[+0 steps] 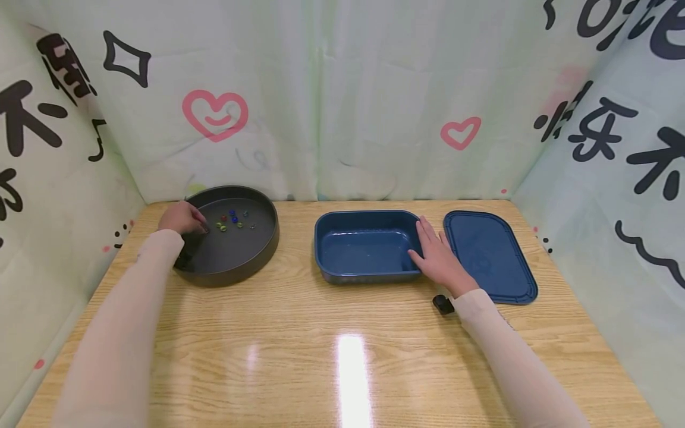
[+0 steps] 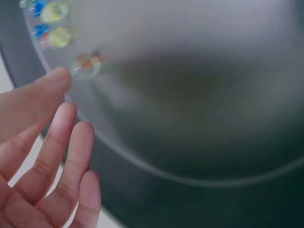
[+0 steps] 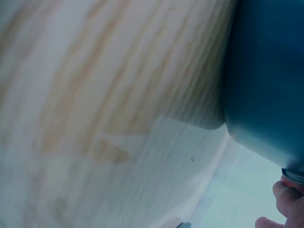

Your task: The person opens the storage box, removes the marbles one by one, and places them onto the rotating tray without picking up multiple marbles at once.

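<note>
My left hand [image 1: 182, 219] reaches over the left rim of a round dark grey pan [image 1: 235, 252], fingertips down near its floor. In the left wrist view, an orange-and-clear marble [image 2: 89, 64] sits right at the thumb tip. The index fingertip is hidden behind the thumb, so I cannot tell whether the marble is pinched. Several other small glass marbles [image 1: 223, 228], blue, yellow, red and clear, lie loose in the pan. My right hand [image 1: 440, 260] rests with extended fingers on the right-end rim of a blue rectangular box [image 1: 366, 277].
A flat blue lid [image 1: 487, 255] lies on the wooden table [image 1: 267, 345] right of the box. A small black device [image 1: 443, 304] shows beside the right wrist. Printed cloth curtains [image 1: 321, 119] enclose the table at the back and both sides.
</note>
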A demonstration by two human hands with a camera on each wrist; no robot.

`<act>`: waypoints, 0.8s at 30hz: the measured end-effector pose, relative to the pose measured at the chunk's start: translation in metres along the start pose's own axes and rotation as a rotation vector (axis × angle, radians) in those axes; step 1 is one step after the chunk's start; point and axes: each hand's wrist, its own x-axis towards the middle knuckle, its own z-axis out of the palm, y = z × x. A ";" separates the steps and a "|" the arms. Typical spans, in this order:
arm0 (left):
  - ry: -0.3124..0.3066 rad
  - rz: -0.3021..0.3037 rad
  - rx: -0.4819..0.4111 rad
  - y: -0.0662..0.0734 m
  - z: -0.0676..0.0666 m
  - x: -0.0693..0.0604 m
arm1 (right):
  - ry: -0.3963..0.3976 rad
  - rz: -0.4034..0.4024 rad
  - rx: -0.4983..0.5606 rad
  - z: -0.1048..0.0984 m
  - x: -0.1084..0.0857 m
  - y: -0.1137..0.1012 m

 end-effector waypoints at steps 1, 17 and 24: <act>-0.002 0.007 0.004 0.002 -0.004 -0.001 | -0.001 0.000 0.001 0.000 0.000 -0.001; -0.067 0.420 0.114 0.167 0.012 -0.026 | 0.010 -0.010 0.014 0.000 -0.001 -0.001; -0.290 0.711 0.307 0.227 0.062 -0.032 | 0.019 -0.006 0.005 0.000 -0.001 -0.001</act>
